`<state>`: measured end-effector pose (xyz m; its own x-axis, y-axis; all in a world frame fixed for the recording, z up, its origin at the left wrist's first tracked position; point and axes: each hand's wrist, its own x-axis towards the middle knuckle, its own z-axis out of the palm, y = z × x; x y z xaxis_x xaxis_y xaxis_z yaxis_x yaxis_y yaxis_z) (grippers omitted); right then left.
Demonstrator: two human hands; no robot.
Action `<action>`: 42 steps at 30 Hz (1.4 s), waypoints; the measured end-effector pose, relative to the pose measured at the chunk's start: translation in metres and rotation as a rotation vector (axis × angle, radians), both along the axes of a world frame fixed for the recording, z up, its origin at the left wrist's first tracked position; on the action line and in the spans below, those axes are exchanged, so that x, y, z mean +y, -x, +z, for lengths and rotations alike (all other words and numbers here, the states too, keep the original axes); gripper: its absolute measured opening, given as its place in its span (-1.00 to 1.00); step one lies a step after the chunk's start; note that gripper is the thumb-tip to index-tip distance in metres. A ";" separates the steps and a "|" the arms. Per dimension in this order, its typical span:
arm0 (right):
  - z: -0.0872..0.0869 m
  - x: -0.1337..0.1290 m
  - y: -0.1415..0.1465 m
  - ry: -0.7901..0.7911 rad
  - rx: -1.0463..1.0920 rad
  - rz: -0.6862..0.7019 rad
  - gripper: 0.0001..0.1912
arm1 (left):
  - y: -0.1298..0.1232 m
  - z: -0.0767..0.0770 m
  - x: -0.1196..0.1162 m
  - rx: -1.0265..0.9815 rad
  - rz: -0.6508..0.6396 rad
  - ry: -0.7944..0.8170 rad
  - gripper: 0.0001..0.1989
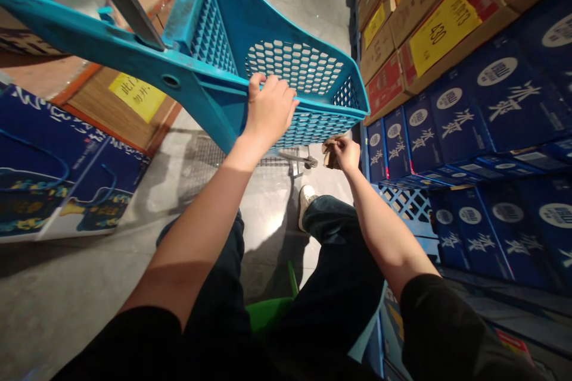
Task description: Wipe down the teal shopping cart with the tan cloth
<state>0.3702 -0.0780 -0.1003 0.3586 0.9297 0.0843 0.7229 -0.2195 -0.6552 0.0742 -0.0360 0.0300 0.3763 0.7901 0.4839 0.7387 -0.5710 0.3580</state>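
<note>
A blue plastic shopping cart stands tilted across the upper part of the head view, its basket walls full of holes. My left hand grips the near top rim of the basket, fingers curled over the edge. Lower and to the right, my right hand pinches a brown crumpled rag, just below the basket's front corner. Part of the rag is hidden behind my fingers. Beneath the basket, a caster wheel and grey metal frame show.
Stacked blue drink cartons and brown boxes with yellow price signs line the right side. A blue plastic pallet lies below. Blue gift boxes and a wooden stand are on the left. A green object sits beneath me.
</note>
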 end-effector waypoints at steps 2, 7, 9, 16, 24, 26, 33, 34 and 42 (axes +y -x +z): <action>0.000 0.002 -0.004 -0.003 0.048 -0.044 -0.93 | -0.001 0.001 0.000 0.016 0.017 0.021 -0.66; -0.001 0.005 0.028 0.066 0.002 0.038 -0.91 | 0.004 -0.003 0.001 -0.026 -0.002 0.036 -0.66; -0.002 0.005 0.047 0.065 0.045 0.102 -0.90 | 0.007 -0.006 0.003 -0.064 -0.028 0.005 -0.63; -0.006 0.005 0.084 0.042 0.263 0.179 -0.90 | 0.009 0.000 0.001 0.013 0.020 0.059 -0.56; -0.012 0.006 0.067 0.090 0.286 -0.074 -0.79 | 0.012 -0.008 0.005 0.011 0.003 -0.017 -0.58; -0.013 0.008 0.062 0.078 0.305 -0.089 -0.82 | 0.013 -0.016 0.011 -0.032 -0.021 -0.032 -0.55; -0.002 0.008 0.032 0.089 0.383 -0.350 -0.79 | 0.011 -0.021 0.014 -0.063 -0.024 -0.007 -0.55; 0.001 0.008 0.029 0.087 0.367 -0.348 -0.80 | 0.011 -0.020 0.013 -0.073 -0.025 -0.016 -0.56; 0.019 0.012 0.043 0.033 0.216 -0.192 -0.94 | 0.011 -0.005 0.002 -0.033 -0.001 0.030 -0.56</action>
<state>0.3274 -0.0656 -0.0817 0.5348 0.8439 -0.0428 0.5105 -0.3631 -0.7795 0.0634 -0.0340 0.0252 0.3614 0.8043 0.4717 0.7259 -0.5602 0.3990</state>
